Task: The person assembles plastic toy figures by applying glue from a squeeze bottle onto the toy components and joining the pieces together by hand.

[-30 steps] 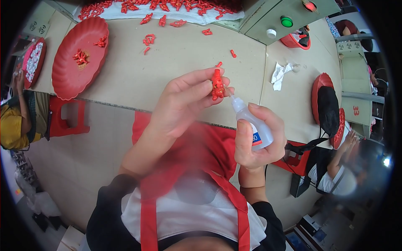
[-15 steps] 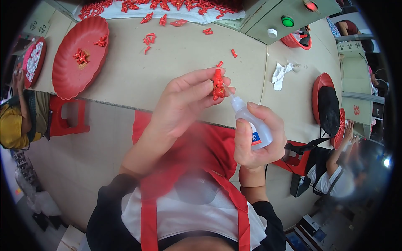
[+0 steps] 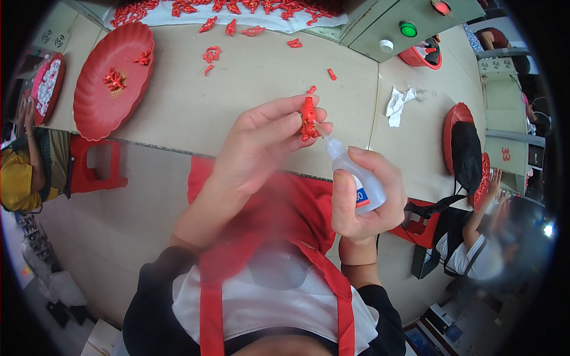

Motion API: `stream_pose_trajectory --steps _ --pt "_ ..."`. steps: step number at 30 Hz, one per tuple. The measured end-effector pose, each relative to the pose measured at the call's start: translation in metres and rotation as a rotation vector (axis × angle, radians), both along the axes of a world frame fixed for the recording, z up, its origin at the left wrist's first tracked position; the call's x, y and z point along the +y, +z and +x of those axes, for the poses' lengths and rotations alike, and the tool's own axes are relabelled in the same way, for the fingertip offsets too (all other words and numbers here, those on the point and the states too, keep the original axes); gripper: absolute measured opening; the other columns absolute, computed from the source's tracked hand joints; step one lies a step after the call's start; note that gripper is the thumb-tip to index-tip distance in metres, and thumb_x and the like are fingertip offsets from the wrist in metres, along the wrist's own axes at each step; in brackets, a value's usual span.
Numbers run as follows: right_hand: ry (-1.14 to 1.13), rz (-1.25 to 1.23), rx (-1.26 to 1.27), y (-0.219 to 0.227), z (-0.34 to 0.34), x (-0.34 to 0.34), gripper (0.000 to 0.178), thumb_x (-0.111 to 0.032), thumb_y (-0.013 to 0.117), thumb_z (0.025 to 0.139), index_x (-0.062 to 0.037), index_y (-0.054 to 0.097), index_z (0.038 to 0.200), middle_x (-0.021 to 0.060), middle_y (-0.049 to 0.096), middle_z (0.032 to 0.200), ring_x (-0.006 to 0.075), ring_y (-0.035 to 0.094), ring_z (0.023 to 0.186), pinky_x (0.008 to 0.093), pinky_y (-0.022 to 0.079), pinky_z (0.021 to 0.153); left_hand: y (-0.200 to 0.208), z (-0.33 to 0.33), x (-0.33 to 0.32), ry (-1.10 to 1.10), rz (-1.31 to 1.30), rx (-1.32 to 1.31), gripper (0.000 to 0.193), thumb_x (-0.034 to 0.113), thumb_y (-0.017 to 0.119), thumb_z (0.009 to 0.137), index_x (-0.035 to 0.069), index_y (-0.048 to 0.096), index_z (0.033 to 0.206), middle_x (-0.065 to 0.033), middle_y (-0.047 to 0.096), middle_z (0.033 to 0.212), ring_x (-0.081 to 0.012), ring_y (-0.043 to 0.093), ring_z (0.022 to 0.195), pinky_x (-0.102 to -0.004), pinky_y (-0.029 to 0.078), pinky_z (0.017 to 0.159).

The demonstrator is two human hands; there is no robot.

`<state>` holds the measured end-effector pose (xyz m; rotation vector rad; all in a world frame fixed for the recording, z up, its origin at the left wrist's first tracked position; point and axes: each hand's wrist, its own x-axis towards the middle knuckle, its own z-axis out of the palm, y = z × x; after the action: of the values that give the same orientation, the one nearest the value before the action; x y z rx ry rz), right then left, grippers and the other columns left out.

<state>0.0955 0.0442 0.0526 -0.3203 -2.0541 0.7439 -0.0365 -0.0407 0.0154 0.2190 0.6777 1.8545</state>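
Between the fingertips and thumb of my left hand (image 3: 258, 139) is a small red figurine (image 3: 308, 118) with gold-coloured details, held roughly upright over the table's near edge. My right hand (image 3: 371, 199) is wrapped round a translucent squeeze bottle (image 3: 362, 178) with a fine nozzle. The nozzle tip points up and left at the figurine's lower side, close beside it; whether it touches I cannot tell. Just beyond my left fingertips lies a little red piece (image 3: 312, 90). Another small red piece (image 3: 332, 75) rests farther right on the table.
A scalloped red tray (image 3: 133, 77) with two red figures stands left. Many red pieces lie on a white cloth (image 3: 279, 24) at the back. A green-grey control box (image 3: 380, 26), a red basket (image 3: 430, 62), crumpled tissue (image 3: 399, 107) and a black cloth (image 3: 467, 154) are right. Co-workers sit both sides.
The bottle's nozzle has shifted slightly up and left along the figurine. The figurine has tilted a little; both hands keep their holds.
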Motion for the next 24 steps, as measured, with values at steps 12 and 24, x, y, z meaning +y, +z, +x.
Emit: stream_pose_trajectory --steps 12,24 --pt "-0.020 -0.023 0.000 -0.0003 0.0007 -0.0010 0.032 0.005 0.067 0.059 0.0022 0.057 0.089 0.0103 0.062 0.073 0.0200 0.057 0.053 0.0259 0.045 0.048 0.0002 0.0030 -0.0005 0.007 -0.010 0.032 0.036 0.008 0.052 0.086 -0.005 0.046 0.119 -0.0166 0.058 0.105 -0.0252 0.059 0.097 -0.0287 0.050 0.082" --pt "-0.015 -0.036 -0.020 0.0018 -0.0018 -0.0025 0.030 0.004 0.067 0.059 0.0022 0.057 0.088 0.0114 0.062 0.074 0.0210 0.058 0.054 0.0261 0.046 0.050 -0.0005 0.0006 -0.0004 0.020 -0.030 0.057 0.033 0.008 0.051 0.086 -0.004 0.049 0.117 -0.0154 0.059 0.105 -0.0237 0.060 0.096 -0.0288 0.050 0.081"
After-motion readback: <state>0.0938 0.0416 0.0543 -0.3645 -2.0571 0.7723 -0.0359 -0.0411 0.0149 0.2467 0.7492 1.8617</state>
